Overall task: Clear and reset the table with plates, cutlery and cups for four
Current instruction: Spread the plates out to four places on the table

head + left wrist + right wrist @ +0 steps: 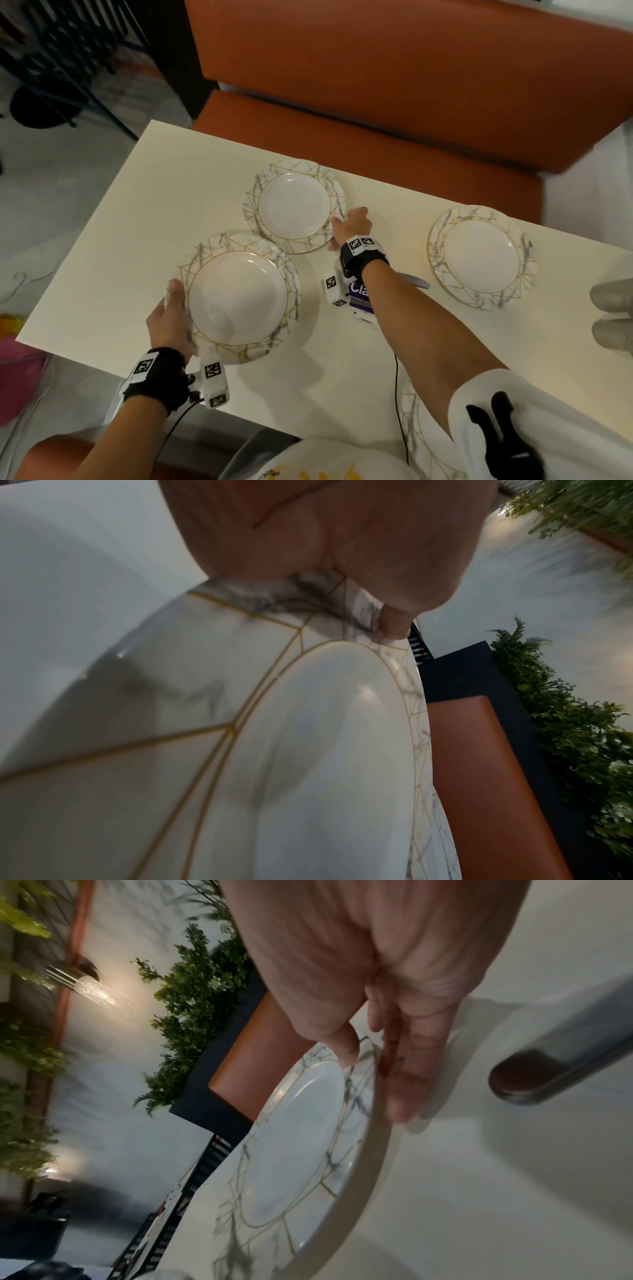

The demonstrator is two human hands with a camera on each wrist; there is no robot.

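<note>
Several marble-and-gold plates are on the cream table (137, 240). My left hand (173, 301) grips the near-left plate (239, 294) by its left rim, thumb (397, 626) on top. That plate (308, 750) casts a wide shadow and overhangs the near table edge. My right hand (349, 222) pinches the right rim of the far plate (294, 205). Its thumb lies on the rim and its fingers (404, 1085) sit under that plate (298, 1137). A third plate (479, 257) lies flat at the right. A fourth plate (421, 438) shows partly under my right arm.
A knife (416, 280) lies on the table under my right forearm, its handle (548, 1069) close to the hand. Two pale blurred rounded objects (613, 308) sit at the right edge. An orange bench (376, 102) runs along the far side.
</note>
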